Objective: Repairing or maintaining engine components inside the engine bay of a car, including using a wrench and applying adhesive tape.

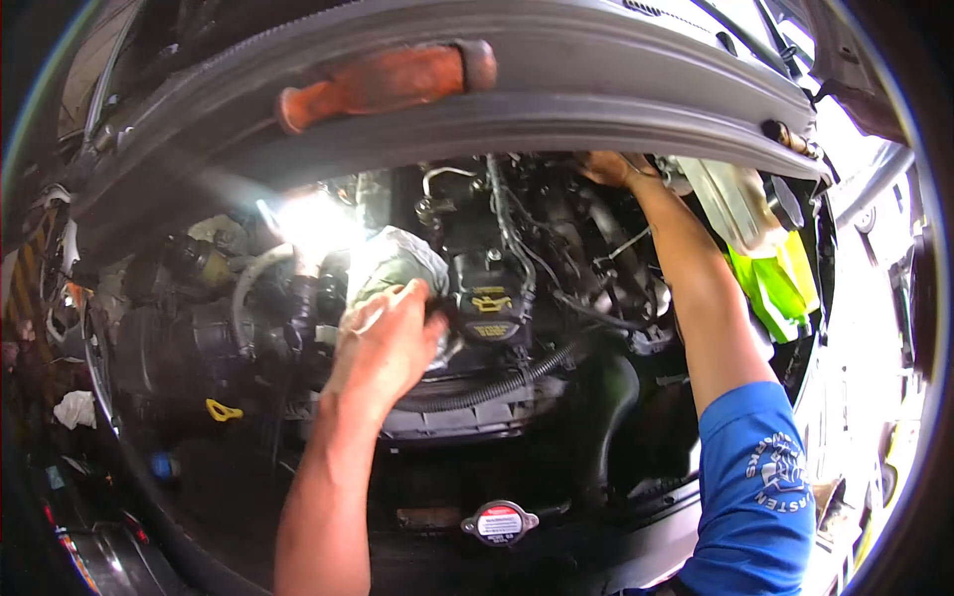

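Whitish, crumpled cloth (409, 250) fills the left hand (388, 333), grip loosely curled; for the right hand (611, 169), I cannot tell.

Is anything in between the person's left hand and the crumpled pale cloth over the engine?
Nothing visible. The left hand overlaps the crumpled pale cloth and appears to rest directly against it, with no hose or part showing between them. The black cap with yellow markings sits to the right, off to the side.
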Motion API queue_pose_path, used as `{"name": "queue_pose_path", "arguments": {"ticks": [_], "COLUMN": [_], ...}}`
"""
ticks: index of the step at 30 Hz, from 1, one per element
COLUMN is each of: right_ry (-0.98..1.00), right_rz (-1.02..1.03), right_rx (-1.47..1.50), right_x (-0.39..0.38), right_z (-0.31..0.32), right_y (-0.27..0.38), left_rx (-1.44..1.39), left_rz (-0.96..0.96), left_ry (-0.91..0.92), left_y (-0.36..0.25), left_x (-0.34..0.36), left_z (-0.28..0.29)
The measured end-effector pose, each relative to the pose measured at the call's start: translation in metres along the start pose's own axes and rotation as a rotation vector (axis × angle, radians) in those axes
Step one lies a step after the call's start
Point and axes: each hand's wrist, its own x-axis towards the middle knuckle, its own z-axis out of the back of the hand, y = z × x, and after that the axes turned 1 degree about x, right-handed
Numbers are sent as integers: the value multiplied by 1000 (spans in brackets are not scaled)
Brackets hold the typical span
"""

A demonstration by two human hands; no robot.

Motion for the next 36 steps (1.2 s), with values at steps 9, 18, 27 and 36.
{"name": "queue_pose_path", "arguments": {"ticks": [9, 18, 27, 36], "right_ry": [-55, 13, -111, -203], "right_rz": [208, -142, -283, -273], "right_rx": [-842, -36, 256, 181], "right_x": [-21, -67, -85, -82], "right_z": [-26, -9, 23, 45], "right_y": [22, 53, 102, 108], "left_rx": [-1, -110, -104, -204], "left_rz": [53, 99, 93, 89], "left_ry": [-48, 32, -36, 2], "left_y": [11, 23, 26, 25], "left_x": [-3, 0, 1, 4], "left_z": [-10, -6, -1, 3]}}
